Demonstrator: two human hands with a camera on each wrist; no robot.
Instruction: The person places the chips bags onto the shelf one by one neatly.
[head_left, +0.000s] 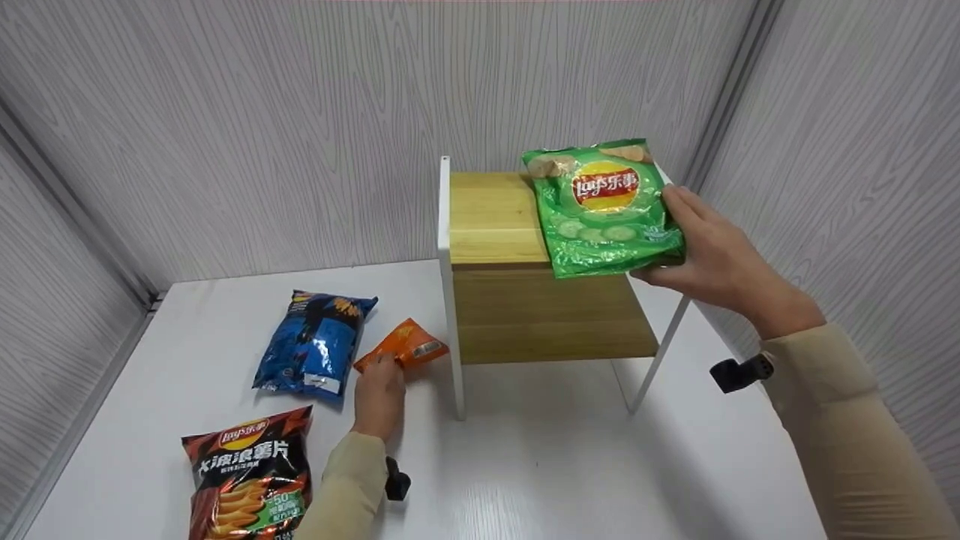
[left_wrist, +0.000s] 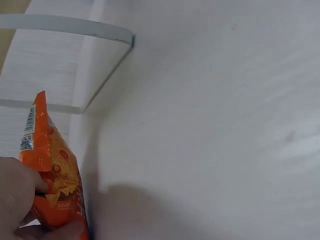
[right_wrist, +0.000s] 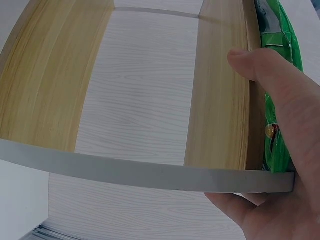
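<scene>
My right hand [head_left: 720, 255] holds a green Lay's potato chip bag [head_left: 609, 210] by its right edge, above the top board [head_left: 495, 217] of a two-tier shelf. In the right wrist view, that bag [right_wrist: 280, 130] shows edge-on, partly hidden behind the hand [right_wrist: 285, 100]. Low on the left, my left hand [head_left: 381, 394] pinches a small orange snack bag [head_left: 409, 343] beside the shelf's left leg. The left wrist view shows this orange bag [left_wrist: 57, 170] tilted up between the thumb and fingers of the hand [left_wrist: 17, 195].
Left of the orange bag lies a blue chip bag [head_left: 315, 345]. A black-and-red Lay's bag [head_left: 251, 480] lies nearer the front. The shelf has a lower board [head_left: 555, 315] and white metal legs [head_left: 452, 337]. Grey wood-grain panels [head_left: 300, 135] surround the white table [head_left: 540, 480].
</scene>
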